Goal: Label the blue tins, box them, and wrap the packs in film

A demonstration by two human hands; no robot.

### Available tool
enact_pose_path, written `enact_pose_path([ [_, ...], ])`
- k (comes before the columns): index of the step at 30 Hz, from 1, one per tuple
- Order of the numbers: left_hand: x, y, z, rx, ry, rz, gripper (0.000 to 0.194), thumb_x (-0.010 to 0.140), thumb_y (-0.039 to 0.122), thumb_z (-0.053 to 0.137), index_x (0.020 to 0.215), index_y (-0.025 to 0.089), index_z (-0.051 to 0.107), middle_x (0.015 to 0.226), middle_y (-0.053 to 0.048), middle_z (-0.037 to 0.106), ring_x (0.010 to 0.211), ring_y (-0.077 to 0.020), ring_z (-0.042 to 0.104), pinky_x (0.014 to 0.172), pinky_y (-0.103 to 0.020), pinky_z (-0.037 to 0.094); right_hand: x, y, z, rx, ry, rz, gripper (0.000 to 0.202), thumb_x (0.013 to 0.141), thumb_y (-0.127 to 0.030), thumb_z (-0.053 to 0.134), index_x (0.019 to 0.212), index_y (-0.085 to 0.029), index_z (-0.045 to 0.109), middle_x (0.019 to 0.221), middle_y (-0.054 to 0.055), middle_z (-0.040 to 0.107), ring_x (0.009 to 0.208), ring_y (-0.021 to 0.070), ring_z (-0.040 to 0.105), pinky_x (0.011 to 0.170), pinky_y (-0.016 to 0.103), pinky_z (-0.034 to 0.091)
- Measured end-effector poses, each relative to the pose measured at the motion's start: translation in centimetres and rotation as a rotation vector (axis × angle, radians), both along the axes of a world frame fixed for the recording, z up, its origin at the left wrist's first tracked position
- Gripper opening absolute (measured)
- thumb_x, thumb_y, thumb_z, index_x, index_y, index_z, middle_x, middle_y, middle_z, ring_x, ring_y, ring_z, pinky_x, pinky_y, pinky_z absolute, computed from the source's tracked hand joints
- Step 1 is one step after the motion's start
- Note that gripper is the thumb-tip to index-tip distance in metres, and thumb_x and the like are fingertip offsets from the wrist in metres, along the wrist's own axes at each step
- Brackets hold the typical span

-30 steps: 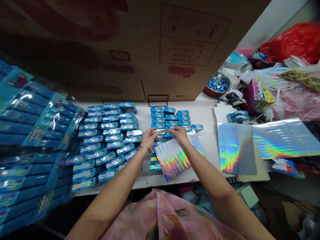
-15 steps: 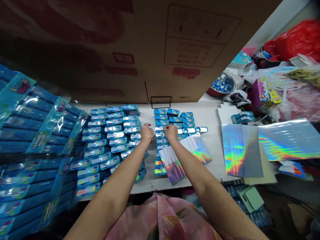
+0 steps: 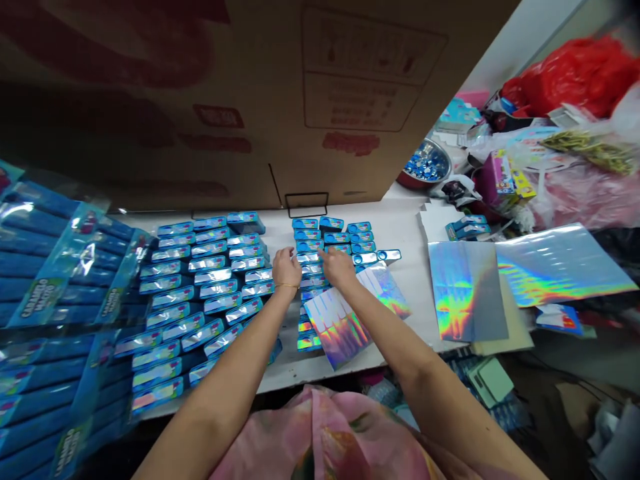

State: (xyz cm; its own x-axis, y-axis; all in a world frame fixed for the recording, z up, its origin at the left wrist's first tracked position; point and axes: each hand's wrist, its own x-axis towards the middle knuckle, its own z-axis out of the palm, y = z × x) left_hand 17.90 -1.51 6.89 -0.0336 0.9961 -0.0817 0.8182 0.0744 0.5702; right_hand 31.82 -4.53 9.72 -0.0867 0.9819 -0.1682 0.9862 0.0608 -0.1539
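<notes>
Touching blue box (image 3: pixel 309 258), right hand (image 3: pixel 338 267)

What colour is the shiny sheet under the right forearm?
The sheet is silvery with rainbow streaks, best seen in the head view.

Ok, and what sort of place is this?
Probably a small packing workshop, judging by the rows of blue boxes on the table, the shiny sheets and the big carton.

Single head-worn view, looking forward and down, white table (image 3: pixel 414 277) near below, cardboard box (image 3: pixel 265 100) close ahead
</notes>
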Motion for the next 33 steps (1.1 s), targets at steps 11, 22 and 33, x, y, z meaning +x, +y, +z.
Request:
enact_pose_path([
  [11,9.1,-6.4,0.8,-0.098,0.156,-0.398,0.017,0.078,0.033,0.05,0.078,0.022,0.063,0.101,-0.006,0.053,0.098,-0.0245,0.044,0.077,-0.037,0.035,12.7,-5.3,-0.3,0.04,-0.121,0.101,0.028,0.086,-0.022,0.041,0.107,-0.024,0.06,0.108,0.007,0.057,0.091,0.0219,0.046,0.074,0.034,0.032],
  [22,9.4,-6.1,-0.5,-0.048,0.118,-0.349,0.016,0.077,0.031,0.05,0.073,0.02,0.06,0.096,-0.007,0.053,0.094,-0.0253,0.045,0.074,-0.038,0.034,14.3,-8.7,3.0,0.305,0.08,0.124,0.024,0.087,-0.025,0.04,0.09,-0.019,0.063,0.106,0.007,0.058,0.093,0.0187,0.048,0.077,0.032,0.033],
  [33,9.0,-6.7,-1.5,0.067,0.051,-0.339,0.015,0.079,0.031,0.049,0.076,0.02,0.058,0.099,-0.006,0.055,0.094,-0.0247,0.046,0.075,-0.037,0.033,13.1,-7.4,-3.5,0.164,-0.05,0.109,0.028,0.088,-0.025,0.04,0.109,-0.02,0.058,0.111,0.007,0.058,0.096,0.0214,0.045,0.075,0.033,0.033],
])
